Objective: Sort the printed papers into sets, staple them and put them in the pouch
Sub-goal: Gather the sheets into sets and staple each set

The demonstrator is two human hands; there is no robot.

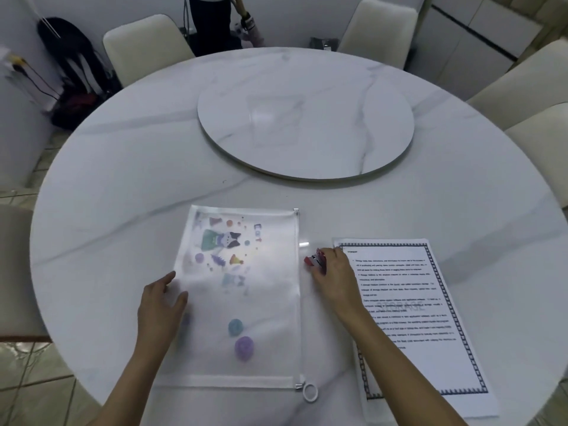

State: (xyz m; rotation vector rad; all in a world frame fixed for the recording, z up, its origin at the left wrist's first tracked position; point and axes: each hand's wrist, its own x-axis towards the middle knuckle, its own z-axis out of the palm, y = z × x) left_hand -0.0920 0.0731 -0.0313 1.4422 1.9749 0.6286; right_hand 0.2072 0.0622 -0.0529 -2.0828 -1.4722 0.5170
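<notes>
A translucent white zip pouch (246,302) with colourful cartoon prints lies flat on the marble table in front of me. Its zipper runs down the right edge, with a white ring pull (309,392) at the near corner. My left hand (161,305) rests on the pouch's left edge with relaxed fingers. To the right lies a stack of printed papers (430,327) with a patterned border. My right hand (333,278) grips a small red stapler (315,259) on the table between the pouch and the papers.
A round marble turntable (307,127) sits at the table's centre. Cream chairs (144,44) ring the far and right sides. A dark bag (70,78) and cables lie on the floor at far left. Another person's arm shows at the top.
</notes>
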